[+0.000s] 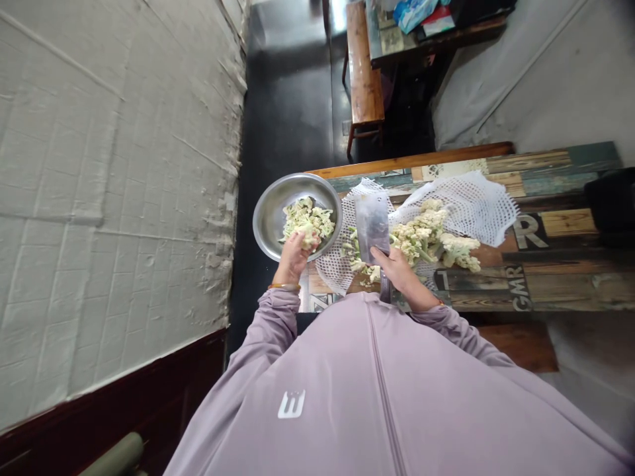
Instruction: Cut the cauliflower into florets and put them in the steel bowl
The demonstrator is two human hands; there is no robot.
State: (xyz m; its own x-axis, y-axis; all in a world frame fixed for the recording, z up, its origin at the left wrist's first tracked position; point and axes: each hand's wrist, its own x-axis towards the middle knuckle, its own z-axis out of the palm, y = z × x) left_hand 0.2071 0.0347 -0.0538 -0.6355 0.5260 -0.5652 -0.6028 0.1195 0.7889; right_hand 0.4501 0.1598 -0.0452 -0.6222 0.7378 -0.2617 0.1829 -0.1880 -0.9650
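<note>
At the near rim of a round steel basin (pixel 270 228), my left hand (pixel 295 254) is closed around a piece of cauliflower (pixel 308 233). More cut cauliflower florets (pixel 317 217) lie in the basin beneath it. My right hand (pixel 399 271) grips a cleaver (pixel 372 225) by its handle, the broad blade pointing away from me over the table. Larger cauliflower pieces (pixel 421 235) lie to the right of the blade on white foam netting (pixel 476 205). Some bits of cauliflower show under and left of the blade, partly hidden by it.
The patterned wooden table (pixel 555 264) stretches to the right, with a dark object (pixel 612 205) at its far end. A wooden bench (pixel 364 66) and a second table (pixel 389 46) with a blue plastic bag (pixel 414 13) stand beyond. A white wall (pixel 124 165) rises at left.
</note>
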